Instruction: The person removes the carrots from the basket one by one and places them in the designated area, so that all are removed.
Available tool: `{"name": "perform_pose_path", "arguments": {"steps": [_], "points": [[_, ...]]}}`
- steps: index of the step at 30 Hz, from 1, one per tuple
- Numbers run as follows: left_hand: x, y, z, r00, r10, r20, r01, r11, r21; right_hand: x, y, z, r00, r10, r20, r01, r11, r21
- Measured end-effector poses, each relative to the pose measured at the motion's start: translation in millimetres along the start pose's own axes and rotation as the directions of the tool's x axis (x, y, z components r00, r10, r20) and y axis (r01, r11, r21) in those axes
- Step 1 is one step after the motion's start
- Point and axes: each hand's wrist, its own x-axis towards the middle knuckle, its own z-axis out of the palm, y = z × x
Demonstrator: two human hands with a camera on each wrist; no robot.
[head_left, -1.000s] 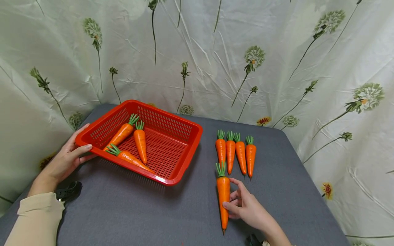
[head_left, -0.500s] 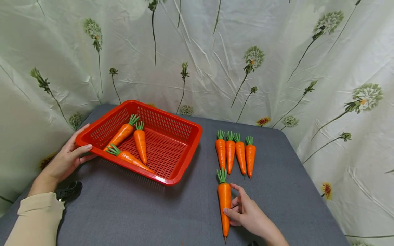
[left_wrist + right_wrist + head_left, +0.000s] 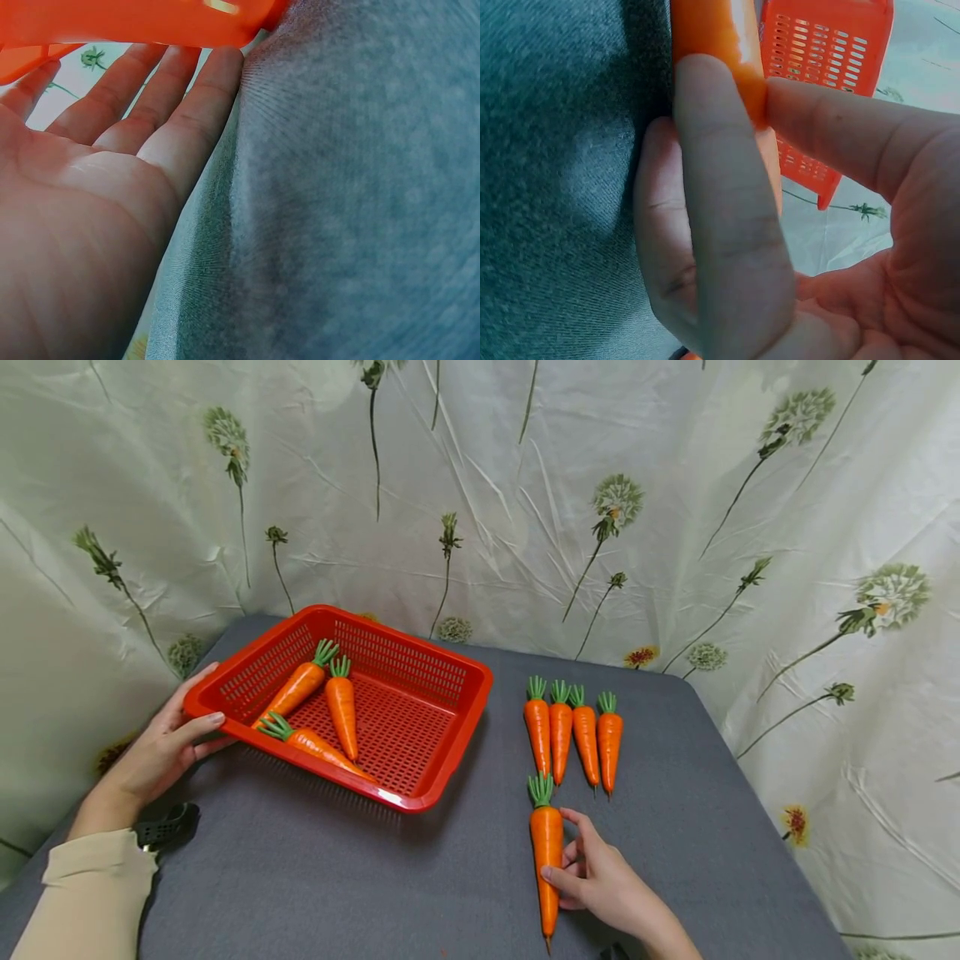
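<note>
On the right of the head view my right hand pinches an orange carrot with green stalks between thumb and fingers. The carrot lies lengthwise, low over or on the table; I cannot tell which. In the right wrist view, fingertips and thumb press its orange side. My left hand grips the left corner of a red basket, thumb at the rim, fingers along its outer side. The left wrist view shows those fingers stretched up to the basket's wall. Three carrots lie in the basket's left part.
Several more carrots lie side by side just beyond the held one, green ends away from me. A grey cloth covers the table. A white curtain with dandelion prints hangs along the back.
My right hand has drawn the carrot slightly toward me, away from the row, and then held nearly still. My left hand and the basket have stayed in place.
</note>
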Motion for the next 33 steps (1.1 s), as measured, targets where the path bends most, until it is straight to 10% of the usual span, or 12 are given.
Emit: {"name": "perform_pose_path", "arguments": {"steps": [33], "points": [[-1.2, 0.2, 2.1, 1.0, 0.007, -0.008, -0.007, 1.0, -0.003, 5.8, -0.8, 1.0, 0.997, -0.076, 0.032, 0.077, 0.995, -0.06]]}}
